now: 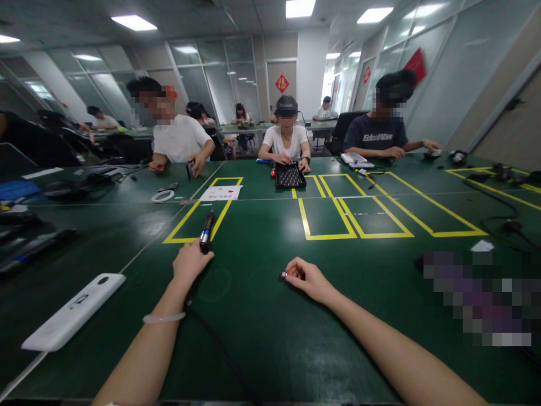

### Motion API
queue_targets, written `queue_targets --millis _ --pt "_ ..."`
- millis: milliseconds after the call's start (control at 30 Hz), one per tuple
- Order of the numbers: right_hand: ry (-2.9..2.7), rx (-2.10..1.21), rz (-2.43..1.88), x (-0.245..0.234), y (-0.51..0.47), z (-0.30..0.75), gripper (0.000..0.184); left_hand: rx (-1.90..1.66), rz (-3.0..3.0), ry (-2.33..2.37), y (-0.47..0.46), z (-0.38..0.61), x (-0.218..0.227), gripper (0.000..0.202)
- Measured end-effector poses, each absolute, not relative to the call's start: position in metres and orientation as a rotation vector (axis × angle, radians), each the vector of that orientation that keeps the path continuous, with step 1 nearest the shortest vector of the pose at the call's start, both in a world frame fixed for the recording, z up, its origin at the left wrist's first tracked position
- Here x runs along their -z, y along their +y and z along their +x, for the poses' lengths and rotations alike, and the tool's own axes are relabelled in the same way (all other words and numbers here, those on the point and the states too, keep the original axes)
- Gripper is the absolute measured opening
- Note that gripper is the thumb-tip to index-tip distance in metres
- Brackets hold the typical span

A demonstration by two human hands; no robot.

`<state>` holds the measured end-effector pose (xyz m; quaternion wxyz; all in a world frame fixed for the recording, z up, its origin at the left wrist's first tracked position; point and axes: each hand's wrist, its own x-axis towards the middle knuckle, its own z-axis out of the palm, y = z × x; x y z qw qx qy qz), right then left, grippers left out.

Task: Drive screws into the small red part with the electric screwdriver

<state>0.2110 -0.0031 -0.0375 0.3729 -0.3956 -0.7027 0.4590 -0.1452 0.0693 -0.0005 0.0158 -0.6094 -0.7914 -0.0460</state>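
My left hand (191, 262) is closed around the rear end of a black screwdriver-like tool (207, 231) with a blue band. Its thin tip points away from me, over a yellow tape outline (188, 221). Further to the right, my right hand (308, 279) pinches a small dark red and silver piece (283, 275) just above the green table. That piece is too small to identify, and some of the fingers are curled out of sight. A black cord (215, 338) runs from beside my left wrist toward the table's near edge.
A white power bank-like block (76, 310) with a cable lies at left. White paper (221, 193) and a tape roll (163, 196) sit ahead. Across the table, a person handles a black tray (291, 176); other people sit on both sides. Dark cables (499, 197) lie at right.
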Motion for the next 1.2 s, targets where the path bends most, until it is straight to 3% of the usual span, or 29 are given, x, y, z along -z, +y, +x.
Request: queue_targets --millis 533,1033,1200 --pt "-1.818 -1.047 -1.05 0.039 -0.003 0.211 0.02 0.306 -2.625 -1.766 0.003 0.011 0.01 0.067" --pt "-2.05 -0.814 -1.018 0.037 -0.005 0.205 0.002 0.337 -2.724 -1.626 -0.011 0.024 0.012 0.064" --pt "-2.073 -0.8 -0.975 0.035 -0.007 0.21 0.009 0.306 -2.681 -1.662 -0.009 0.023 0.011 0.064"
